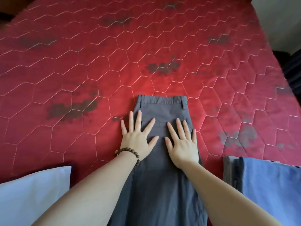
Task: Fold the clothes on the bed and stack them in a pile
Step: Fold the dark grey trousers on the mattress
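**Head view: grey trousers pressed flat under both palms**

In the head view, a pair of dark grey trousers [161, 160] is laid lengthwise on the red quilted mattress [97, 70], folded leg over leg, with the waistband and its belt loops at the far end and the legs running toward the near edge of the frame. The left hand [136, 137] is spread wide with straight fingers; its palm and inner fingers are pressed on the left edge of the trousers, while the outer fingers lie over the mattress just beside the cloth. A brown beaded bracelet [128, 153] is worn on the left wrist. The right hand [183, 144] is likewise held flat, fingers straight and spread, and is pressed on the right half of the trousers below the back pocket. Nothing is gripped by either hand.

To the right, near the lower edge, a stack of folded clothes [267, 185] is seen, with a blue piece on top and a grey one showing at its left side. At the lower left, a light blue pillow [31, 193] rests on the mattress. Dark blotches are scattered over the mattress fabric.
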A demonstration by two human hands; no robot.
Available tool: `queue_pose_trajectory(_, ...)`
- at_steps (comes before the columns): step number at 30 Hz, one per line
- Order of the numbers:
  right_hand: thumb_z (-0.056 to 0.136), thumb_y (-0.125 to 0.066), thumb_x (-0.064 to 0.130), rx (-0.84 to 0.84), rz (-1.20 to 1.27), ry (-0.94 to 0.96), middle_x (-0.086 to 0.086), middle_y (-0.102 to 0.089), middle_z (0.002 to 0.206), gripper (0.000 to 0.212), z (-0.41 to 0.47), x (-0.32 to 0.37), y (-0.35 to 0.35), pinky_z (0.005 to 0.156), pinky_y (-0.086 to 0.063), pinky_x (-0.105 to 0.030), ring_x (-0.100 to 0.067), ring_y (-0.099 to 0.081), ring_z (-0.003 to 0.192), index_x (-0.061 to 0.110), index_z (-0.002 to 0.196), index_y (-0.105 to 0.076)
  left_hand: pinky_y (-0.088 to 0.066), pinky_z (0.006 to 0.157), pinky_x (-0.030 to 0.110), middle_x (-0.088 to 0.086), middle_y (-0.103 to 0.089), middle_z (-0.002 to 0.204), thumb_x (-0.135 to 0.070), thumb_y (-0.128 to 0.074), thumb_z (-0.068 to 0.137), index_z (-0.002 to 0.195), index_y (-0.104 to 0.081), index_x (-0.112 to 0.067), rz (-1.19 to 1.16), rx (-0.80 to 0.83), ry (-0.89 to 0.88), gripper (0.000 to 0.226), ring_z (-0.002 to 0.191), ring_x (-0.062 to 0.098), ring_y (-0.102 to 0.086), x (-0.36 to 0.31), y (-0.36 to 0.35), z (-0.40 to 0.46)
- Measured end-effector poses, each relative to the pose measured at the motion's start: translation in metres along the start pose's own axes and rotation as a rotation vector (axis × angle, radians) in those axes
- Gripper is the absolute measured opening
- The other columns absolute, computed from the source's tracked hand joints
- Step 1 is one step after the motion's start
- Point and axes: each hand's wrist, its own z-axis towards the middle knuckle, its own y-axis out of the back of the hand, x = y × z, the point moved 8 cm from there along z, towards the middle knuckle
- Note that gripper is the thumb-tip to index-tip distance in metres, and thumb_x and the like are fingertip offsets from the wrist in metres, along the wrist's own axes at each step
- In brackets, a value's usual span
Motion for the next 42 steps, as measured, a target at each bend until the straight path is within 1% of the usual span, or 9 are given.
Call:
queue_pose_trajectory(5,0.097,-0.047,0.042,-0.145,0.187,-0.323,-0.009,-0.032,0.152,0.051,-0.003,-0.035,0.021,0.109,-0.027,-0.042,-0.029,-0.031,0.137,0.037,0.146,-0.035,-0.039,0.097,0.048,0.025,-0.048,0.130,-0.022,-0.059,0.091,0.127,-0.062,-0.023,-0.371,-0.187,0.224,0.036,0.119,0.043,-0.047,0.017,0.031,-0.001)
queue_pose_trajectory(9,0.096,-0.050,0.041,0.032,0.406,-0.389,-0.007,-0.059,0.104,0.052,0.005,-0.047,0.019,0.070,-0.042,-0.032,-0.029,-0.058,0.091,0.041,0.145,-0.033,-0.047,0.078,0.035,0.012,-0.063,0.098,-0.016,-0.058,0.092,0.113,-0.068,-0.024,-0.630,-0.009,0.219,0.024,0.092,0.033,-0.061,0.023,0.029,0.005)
queue_pose_trajectory(13,0.098,-0.052,0.028,-0.049,0.396,-0.196,-0.015,-0.069,0.100,0.041,0.028,-0.034,0.050,0.071,-0.046,-0.035,-0.035,-0.064,0.090,0.027,0.139,-0.049,-0.045,0.080,0.035,0.012,-0.060,0.101,-0.016,-0.055,0.095,0.113,-0.069,-0.020,-0.610,-0.050,0.140,0.023,0.092,0.033,-0.060,0.025,0.048,0.016)
queue_pose_trajectory(16,0.098,-0.050,0.034,-0.109,0.324,-0.180,-0.017,-0.060,0.114,0.044,0.064,-0.031,0.068,0.080,-0.047,-0.040,-0.039,-0.060,0.099,0.028,0.142,-0.045,-0.043,0.083,0.037,0.011,-0.052,0.110,-0.023,-0.057,0.094,0.120,-0.063,-0.026,-0.466,-0.098,0.143,0.027,0.094,0.035,-0.056,0.035,0.061,0.050)
queue_pose_trajectory(19,0.097,-0.043,0.048,-0.027,0.065,-0.276,-0.019,-0.036,0.141,0.059,0.075,-0.036,0.059,0.105,-0.032,-0.048,-0.038,-0.037,0.129,0.029,0.151,-0.024,-0.032,0.099,0.044,0.013,-0.039,0.137,-0.037,-0.062,0.090,0.133,-0.051,-0.026,-0.135,-0.083,0.231,0.046,0.123,0.035,-0.040,0.046,0.058,0.062)
queue_pose_trajectory(22,0.096,-0.041,0.046,-0.104,-0.006,-0.124,-0.015,-0.020,0.158,0.062,0.044,-0.004,0.049,0.117,-0.008,-0.054,-0.030,-0.012,0.146,0.024,0.152,-0.025,-0.024,0.109,0.050,0.016,-0.036,0.149,-0.036,-0.057,0.088,0.132,-0.054,-0.021,-0.047,-0.112,-0.012,0.047,0.137,0.034,-0.032,0.009,0.044,0.027)
queue_pose_trajectory(25,0.096,-0.037,0.046,-0.052,-0.020,0.061,-0.008,-0.015,0.161,0.061,-0.008,0.036,0.017,0.117,0.004,-0.058,-0.025,-0.003,0.149,0.024,0.151,-0.026,-0.011,0.118,0.053,0.012,-0.026,0.157,-0.038,-0.046,0.090,0.145,-0.040,-0.022,-0.015,-0.031,-0.152,0.058,0.146,0.029,-0.020,-0.026,0.012,-0.023)
queue_pose_trajectory(32,0.095,-0.028,0.049,0.019,-0.004,-0.039,-0.008,-0.014,0.161,0.060,-0.105,0.042,-0.015,0.117,0.006,-0.056,-0.026,-0.002,0.149,0.031,0.152,-0.021,-0.006,0.119,0.054,0.009,-0.013,0.161,-0.040,-0.034,0.093,0.153,-0.020,-0.026,0.029,0.055,-0.087,0.063,0.149,0.028,-0.006,-0.037,-0.008,-0.100)
queue_pose_trajectory(42,0.093,-0.028,0.054,0.127,0.022,-0.074,-0.008,-0.005,0.161,0.063,-0.241,0.070,-0.030,0.115,0.004,-0.060,-0.030,0.003,0.149,0.038,0.152,-0.014,-0.019,0.116,0.055,0.010,-0.021,0.159,-0.030,-0.029,0.087,0.150,-0.030,-0.026,-0.022,0.160,-0.075,0.063,0.147,0.031,-0.014,-0.044,-0.006,-0.264)
